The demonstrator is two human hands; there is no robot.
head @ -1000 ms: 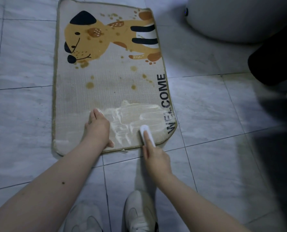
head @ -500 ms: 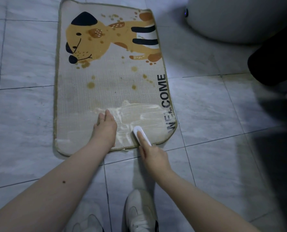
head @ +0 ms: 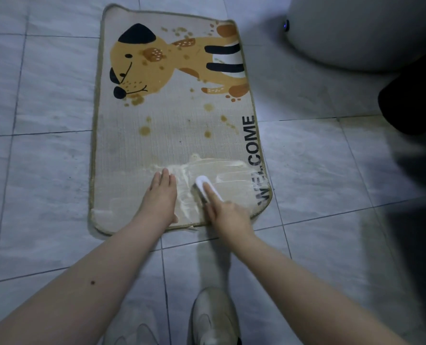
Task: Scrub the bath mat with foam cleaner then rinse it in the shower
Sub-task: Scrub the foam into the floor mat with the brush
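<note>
A beige bath mat (head: 172, 135) with a yellow dog picture and the word WELCOME lies on the tiled floor. It carries several brown stains. White foam (head: 226, 170) is smeared across its near end. My left hand (head: 161, 197) presses flat on the mat beside the foam, fingers straight. My right hand (head: 225, 214) grips a white scrub brush (head: 207, 186), index finger stretched along its back, and the brush sits on the foamy patch.
Grey marble floor tiles (head: 45, 170) surround the mat. A white toilet base (head: 361, 33) stands at the far right, with a dark object (head: 413, 103) below it. My two light shoes (head: 214, 317) are on the tiles near the bottom edge.
The brush and my right hand have moved left and a little further up the mat across the foam. My left hand has shifted right along the mat.
</note>
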